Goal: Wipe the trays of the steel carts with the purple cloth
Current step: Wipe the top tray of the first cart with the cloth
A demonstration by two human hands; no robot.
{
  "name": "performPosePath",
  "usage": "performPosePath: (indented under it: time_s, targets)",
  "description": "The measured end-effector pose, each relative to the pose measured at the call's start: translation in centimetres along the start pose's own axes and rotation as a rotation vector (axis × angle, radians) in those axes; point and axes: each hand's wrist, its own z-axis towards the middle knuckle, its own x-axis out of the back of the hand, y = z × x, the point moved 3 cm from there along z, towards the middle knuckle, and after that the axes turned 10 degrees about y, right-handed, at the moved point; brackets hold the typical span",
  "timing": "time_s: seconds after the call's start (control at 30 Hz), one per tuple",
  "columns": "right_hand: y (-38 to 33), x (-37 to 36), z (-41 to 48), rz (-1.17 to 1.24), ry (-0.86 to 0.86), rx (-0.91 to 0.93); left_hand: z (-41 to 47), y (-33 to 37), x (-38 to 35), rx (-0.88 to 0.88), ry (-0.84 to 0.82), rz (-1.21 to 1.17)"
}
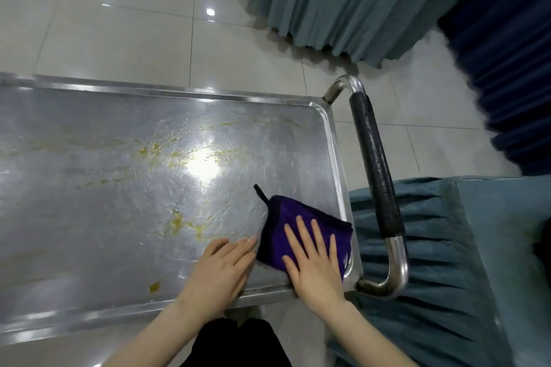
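Steel tray [89, 116] holds yellow smears [176, 222], purple cloth [286, 217].

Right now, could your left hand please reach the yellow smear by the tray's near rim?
Probably yes: the left hand rests on the tray, only bare steel between it and the smear.

Light from above is even and fairly bright, leaving a white glare patch near the middle of the steel tray [89, 188] and small round reflections on the glossy floor [125, 39]. Shadows are soft and faint. The whole picture is slightly soft, most smeared at the tray's left end, and the wide lens bows the tray's rim and the handle [376, 164].
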Motion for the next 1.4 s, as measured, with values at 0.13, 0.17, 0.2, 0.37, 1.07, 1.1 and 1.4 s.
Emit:
performPosePath:
  time_s: [0.13,0.17,0.2,0.37,1.07,1.1,1.4]
  targets:
    - [0.7,1.2,6.0,-0.025,-0.003,0.036,0.2,-0.2,-0.2,-0.014,-0.011,-0.028]
    - [0.8,1.9,9.0,-0.026,0.022,0.034,0.2,-0.3,-0.2,-0.018,-0.009,-0.026]
    - [1.0,2.6,12.2,-0.021,0.048,0.018,0.3,-0.4,-0.3,-0.022,-0.008,-0.009]
    - [1.7,5.4,27.0,0.077,0.054,-0.140,-0.1,-0.2,-1.0,-0.003,0.028,0.004]
    - [-4.7,4.5,28.0,0.048,0.067,0.033,-0.4,0.4,-0.3,0.110,-0.071,-0.030]
    - [-5.5,4.0,26.2,0.043,0.082,0.068,-0.7,0.2,-0.1,0.103,-0.061,-0.034]
    - [-7.7,3.3,19.7,-0.085,0.041,0.496,-6.4,-2.5,0.9,0.126,0.000,0.017]
